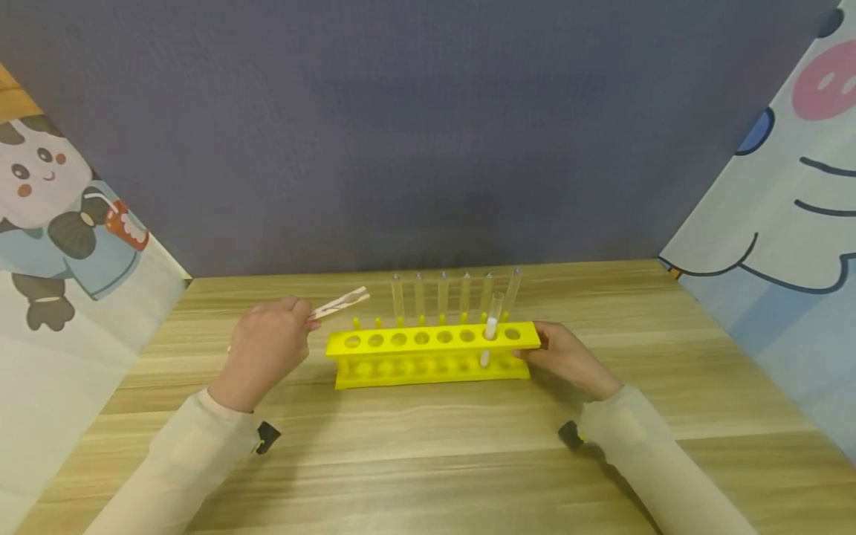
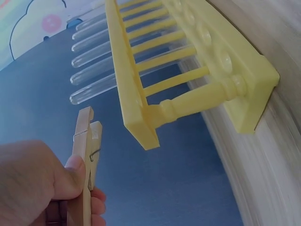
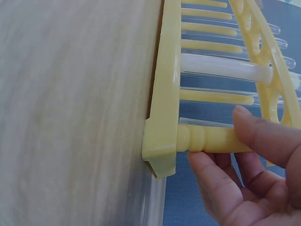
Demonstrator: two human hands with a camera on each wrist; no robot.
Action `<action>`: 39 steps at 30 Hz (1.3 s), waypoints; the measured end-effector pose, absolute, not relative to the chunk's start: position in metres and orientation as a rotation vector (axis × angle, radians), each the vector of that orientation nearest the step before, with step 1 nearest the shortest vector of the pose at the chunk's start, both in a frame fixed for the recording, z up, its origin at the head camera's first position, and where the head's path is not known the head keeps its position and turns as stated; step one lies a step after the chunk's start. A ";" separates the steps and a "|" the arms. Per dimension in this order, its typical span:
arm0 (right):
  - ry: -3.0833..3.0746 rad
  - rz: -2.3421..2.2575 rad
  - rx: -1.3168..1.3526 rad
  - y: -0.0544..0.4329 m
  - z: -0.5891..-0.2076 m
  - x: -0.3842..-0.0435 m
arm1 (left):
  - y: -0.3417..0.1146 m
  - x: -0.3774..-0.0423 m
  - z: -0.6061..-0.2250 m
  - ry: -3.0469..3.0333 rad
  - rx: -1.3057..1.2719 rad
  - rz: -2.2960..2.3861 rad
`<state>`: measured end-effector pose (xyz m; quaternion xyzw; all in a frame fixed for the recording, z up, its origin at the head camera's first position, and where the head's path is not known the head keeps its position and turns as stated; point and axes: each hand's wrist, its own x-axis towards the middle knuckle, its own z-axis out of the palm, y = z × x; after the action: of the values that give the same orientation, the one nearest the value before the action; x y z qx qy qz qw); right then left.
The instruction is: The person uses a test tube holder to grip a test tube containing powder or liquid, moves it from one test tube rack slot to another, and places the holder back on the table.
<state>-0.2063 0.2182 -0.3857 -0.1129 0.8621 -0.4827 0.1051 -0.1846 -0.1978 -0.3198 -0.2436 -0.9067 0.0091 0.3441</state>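
Observation:
My left hand [image 1: 267, 349] holds a wooden test tube clamp [image 1: 341, 302] left of the rack, its thumb along the side. In the left wrist view the clamp's jaws [image 2: 84, 125] point up near the rack's end, apart from the tubes. My right hand [image 1: 568, 357] grips the right end post [image 3: 216, 139] of the yellow test tube rack [image 1: 428, 351] between thumb and fingers. One test tube [image 1: 491, 327] with white contents stands in a hole near the rack's right end. Several clear tubes [image 1: 443, 297] sit upside down on the pegs behind.
The rack stands on a wood-grain table [image 1: 414, 461]. A dark grey-blue panel [image 1: 428, 134] rises behind it. Cartoon-printed panels stand at the left [image 1: 73, 223] and right [image 1: 769, 223]. Each sleeve cuff carries a small dark device.

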 end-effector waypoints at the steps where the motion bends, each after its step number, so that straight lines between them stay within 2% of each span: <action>1: 2.540 -1.424 -0.333 0.218 -0.386 -0.206 | -0.197 -0.184 -0.319 -2.347 -0.642 0.029; 39: 2.573 -1.427 -0.396 0.218 -0.383 -0.203 | -0.154 -0.182 -0.316 -2.323 -0.794 0.010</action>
<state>-0.2030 0.2178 -0.3834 -0.1328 0.8634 -0.4790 0.0863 -0.1819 -0.1545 -0.3157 -0.3045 -0.8911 0.0038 0.3364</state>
